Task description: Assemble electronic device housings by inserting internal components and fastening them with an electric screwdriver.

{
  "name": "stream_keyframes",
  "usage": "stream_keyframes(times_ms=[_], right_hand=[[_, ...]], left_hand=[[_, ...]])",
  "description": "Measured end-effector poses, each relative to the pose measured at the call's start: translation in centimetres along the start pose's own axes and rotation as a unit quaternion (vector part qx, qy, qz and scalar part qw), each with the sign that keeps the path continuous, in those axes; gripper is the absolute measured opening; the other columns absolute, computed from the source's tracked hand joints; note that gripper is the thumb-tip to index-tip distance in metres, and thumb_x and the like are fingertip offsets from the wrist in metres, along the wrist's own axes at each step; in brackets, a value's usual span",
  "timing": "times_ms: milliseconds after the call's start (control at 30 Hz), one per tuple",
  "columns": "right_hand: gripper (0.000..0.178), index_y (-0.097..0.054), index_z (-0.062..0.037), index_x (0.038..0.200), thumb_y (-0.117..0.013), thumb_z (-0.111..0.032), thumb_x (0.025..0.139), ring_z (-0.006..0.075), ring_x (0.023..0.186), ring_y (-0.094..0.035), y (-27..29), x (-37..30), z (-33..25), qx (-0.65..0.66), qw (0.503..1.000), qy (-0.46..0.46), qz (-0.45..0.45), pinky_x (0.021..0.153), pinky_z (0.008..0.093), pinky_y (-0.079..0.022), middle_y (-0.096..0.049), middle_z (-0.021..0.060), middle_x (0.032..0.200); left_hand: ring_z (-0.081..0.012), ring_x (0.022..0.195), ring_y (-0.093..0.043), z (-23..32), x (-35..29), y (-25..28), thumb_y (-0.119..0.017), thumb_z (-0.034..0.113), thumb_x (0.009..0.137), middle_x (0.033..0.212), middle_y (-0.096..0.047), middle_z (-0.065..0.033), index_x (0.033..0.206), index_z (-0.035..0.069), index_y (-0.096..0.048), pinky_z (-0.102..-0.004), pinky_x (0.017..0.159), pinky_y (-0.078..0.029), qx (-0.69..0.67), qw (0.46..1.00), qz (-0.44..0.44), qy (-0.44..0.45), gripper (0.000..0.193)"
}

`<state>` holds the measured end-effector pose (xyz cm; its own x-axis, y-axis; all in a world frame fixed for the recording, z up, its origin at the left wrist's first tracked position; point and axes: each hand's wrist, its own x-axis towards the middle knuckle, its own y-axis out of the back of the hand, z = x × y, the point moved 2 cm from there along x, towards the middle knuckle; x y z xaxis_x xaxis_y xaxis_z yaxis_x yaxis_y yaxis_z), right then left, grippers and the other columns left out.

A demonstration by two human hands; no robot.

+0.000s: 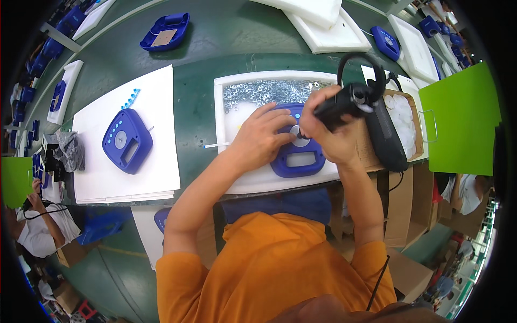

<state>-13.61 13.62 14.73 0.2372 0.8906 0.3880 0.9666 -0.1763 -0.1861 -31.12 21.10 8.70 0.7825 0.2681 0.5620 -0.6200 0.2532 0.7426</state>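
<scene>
A blue plastic housing (295,170) with a metal disc and a rectangular opening lies on the white foam tray (328,172) before me. My left hand (258,139) rests over its left side, thumb and forefinger drawn together beside the disc. What they pinch, if anything, is too small to tell. My right hand (336,126) is wrapped round a black power screwdriver (344,105), whose tip is down near the disc by my left fingertips. Many small shiny metal rings (269,89) fill the tray's far part.
On white sheets (97,156) at left lies another blue housing (127,141) beside a strip of light-blue pieces (130,99). A cardboard box (414,116) of white pieces and a black elongated case (385,134) are at right, near a green panel (458,121). Another blue shell (165,32) lies farther off.
</scene>
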Motion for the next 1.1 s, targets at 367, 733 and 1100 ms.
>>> stream_keyframes(times_ms=[367, 733, 1100], right_hand=[[0.021, -0.070, -0.0055, 0.104, -0.090, -0.004, 0.099, 0.0064, 0.078, -0.060, -0.2, 0.1, -0.5, -0.014, 1.000, -0.011, 0.019, 0.070, 0.0244, -0.048, -0.068, -0.0020, 0.090], [0.035, -0.063, -0.0038, 0.119, -0.090, -0.002, 0.097, 0.0126, 0.069, -0.066, 0.5, 0.1, 0.2, -0.071, 0.997, 0.037, 0.005, 0.060, 0.0276, -0.054, -0.069, 0.0071, 0.089], [0.039, -0.059, -0.0005, 0.143, -0.075, -0.007, 0.109, 0.0175, 0.083, -0.068, 3.6, 0.6, -4.0, 0.123, 0.987, 0.105, 0.001, 0.078, 0.0367, -0.060, -0.069, 0.0102, 0.103]], left_hand=[[-0.0269, 0.135, -0.067, 0.1, 0.0, 0.2, -0.081, 0.009, 0.078, 0.131, -0.072, -0.0038, 0.104, 0.016, -0.088, -0.0551, 0.127, -0.047, 0.002, 1.000, -0.008, 0.003, 0.028], [-0.0282, 0.136, -0.067, 0.3, 0.2, 0.4, -0.081, 0.005, 0.076, 0.132, -0.073, -0.0046, 0.103, 0.016, -0.088, -0.0557, 0.126, -0.048, 0.003, 1.000, -0.012, 0.005, 0.030], [-0.0306, 0.138, -0.069, 0.3, 0.2, 0.1, -0.078, 0.001, 0.077, 0.132, -0.076, -0.0058, 0.104, 0.013, -0.087, -0.0564, 0.126, -0.049, -0.002, 1.000, -0.021, 0.003, 0.031]])
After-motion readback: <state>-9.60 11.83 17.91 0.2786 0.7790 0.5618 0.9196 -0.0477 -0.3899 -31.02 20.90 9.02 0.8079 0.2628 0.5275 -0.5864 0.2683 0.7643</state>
